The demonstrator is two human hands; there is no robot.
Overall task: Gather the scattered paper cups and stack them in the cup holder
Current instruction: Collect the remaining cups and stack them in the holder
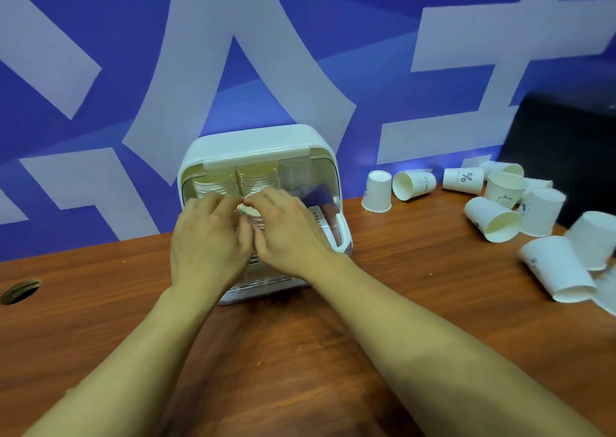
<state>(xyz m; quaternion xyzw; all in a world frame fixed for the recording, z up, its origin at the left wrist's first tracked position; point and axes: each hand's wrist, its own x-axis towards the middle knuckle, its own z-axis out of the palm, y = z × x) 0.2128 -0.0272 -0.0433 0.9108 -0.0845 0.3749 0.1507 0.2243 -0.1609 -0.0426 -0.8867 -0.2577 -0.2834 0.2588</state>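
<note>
1. Two rows of nested cups already sit in the holder (260,143), which stands at the desk's (400,270) far edge against the wall, with its lid (256,160) raised. The left row (213,186) and the middle row (258,178) each show many rims. The right lane looks bare, though glare on the clear plastic makes that hard to confirm.

2. One more cup (248,208) is at the front of the middle row, between the two hands. Only part of its rim shows, so I cannot tell whether it is fully nested yet.

3. About nine loose cups (491,220) lie scattered toward the desk's far right corner, beside a black box (566,143). Some lie on their sides and some stand mouth down. A few near the right edge are blurred, so the count is rough.

4. Judged from this, the task is well under way but not finished, with a sizeable batch left to gather.

5. Left grip (208,236): back of the hand up, over the holder's front. The fingers are curled, with their tips at the cup's left rim, apparently pinching it.

6. Right grip (286,233): a mirrored pose. Its fingers are curled onto the cup's right rim, and its thumb side nearly touches the left grip. Both forearms reach in from the near edge.
</note>
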